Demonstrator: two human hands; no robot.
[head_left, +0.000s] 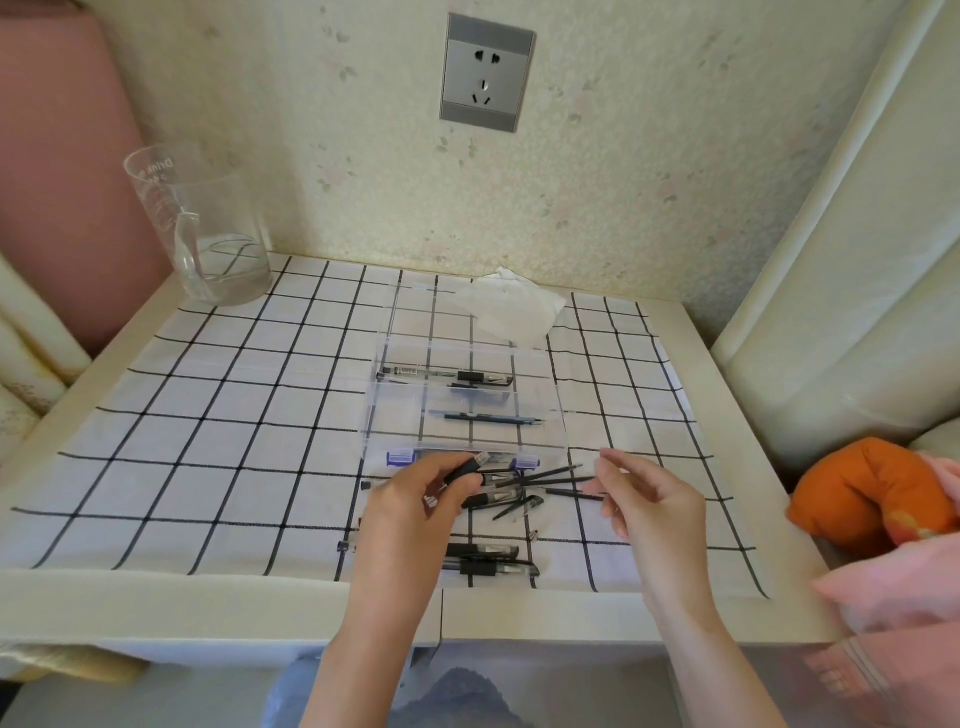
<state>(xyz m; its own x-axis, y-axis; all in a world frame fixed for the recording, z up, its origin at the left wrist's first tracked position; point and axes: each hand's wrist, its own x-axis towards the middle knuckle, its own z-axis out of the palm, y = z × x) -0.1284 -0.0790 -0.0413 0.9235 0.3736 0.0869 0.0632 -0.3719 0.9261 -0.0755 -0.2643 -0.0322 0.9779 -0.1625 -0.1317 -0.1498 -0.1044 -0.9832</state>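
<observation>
While the left hand (415, 501) grips a pen (466, 468) near the clear box (402, 434), the right hand (649, 501) curls its fingers beside it; whether they pinch anything is unclear.

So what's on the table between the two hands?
In the head view, thin refills and a few loose pens lie on the checked cloth between the left hand, which grips a black pen, and the right hand.
</observation>
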